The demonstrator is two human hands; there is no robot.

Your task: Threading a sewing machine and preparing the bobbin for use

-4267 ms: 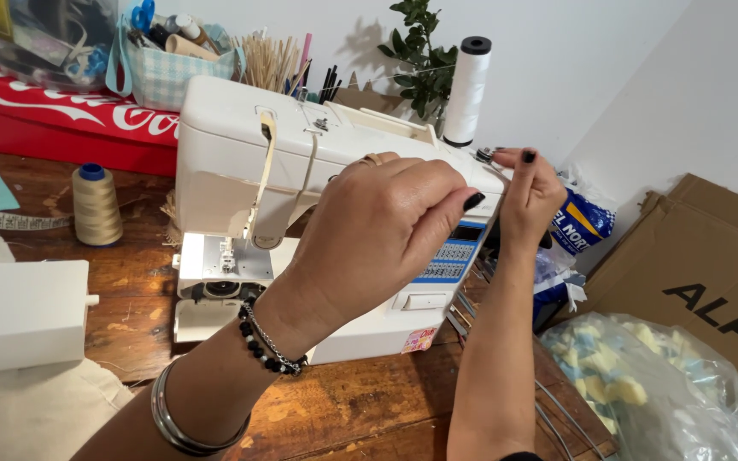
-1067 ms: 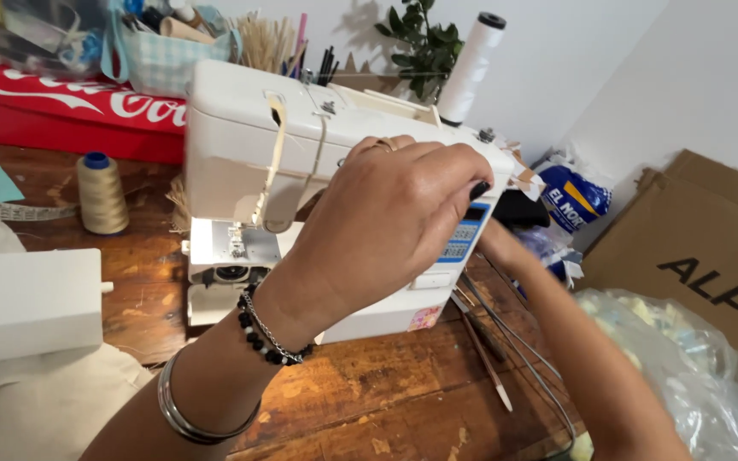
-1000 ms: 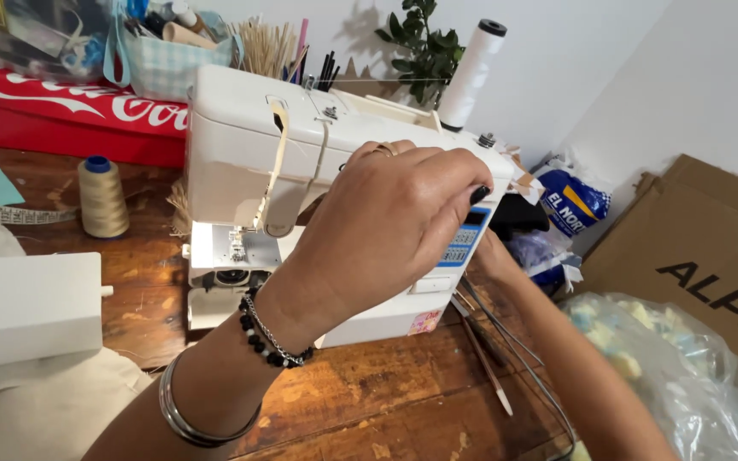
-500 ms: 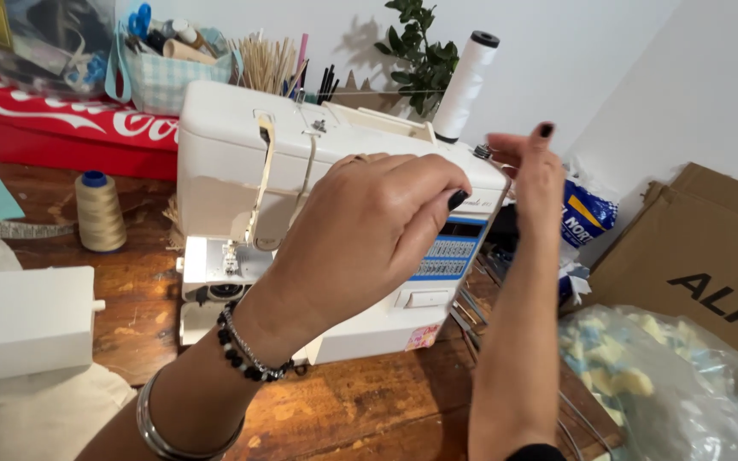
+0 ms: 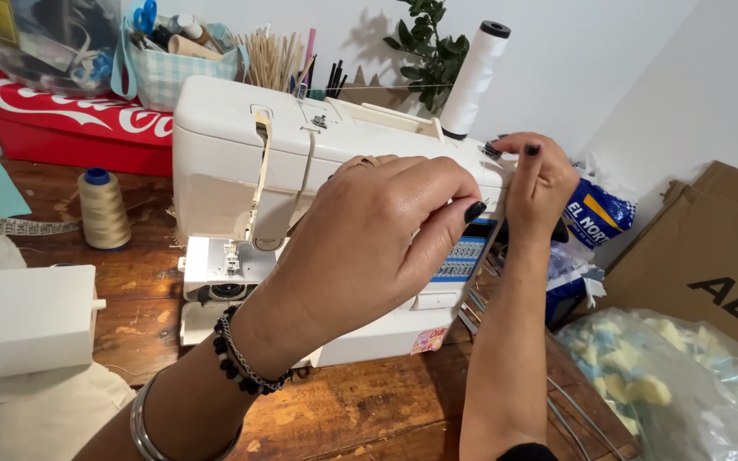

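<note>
A white sewing machine (image 5: 241,154) stands on the wooden table (image 5: 360,410). My left hand (image 5: 369,248) is in front of the machine's right half. Its thumb and forefinger are pinched together by the blue stitch panel (image 5: 463,256), on what looks like a fine thread. My right hand (image 5: 540,183) reaches over the machine's top right end. Its fingertips close on a small dark part (image 5: 491,150) there. A tall white thread cone (image 5: 474,72) stands just behind, with a thin thread running left from it over the machine.
A beige thread spool (image 5: 102,209) and a white box (image 5: 23,320) are at the left, above pale cloth (image 5: 36,418). A red tin (image 5: 61,124) and pots of tools line the back. At the right are a blue packet (image 5: 595,218), a cardboard box (image 5: 711,256) and a clear bag of foam pieces (image 5: 668,384).
My right hand dropped below the machine's right side, rose again, and now sits on the top right end. My left hand stayed in front of the machine with its fingers pinched.
</note>
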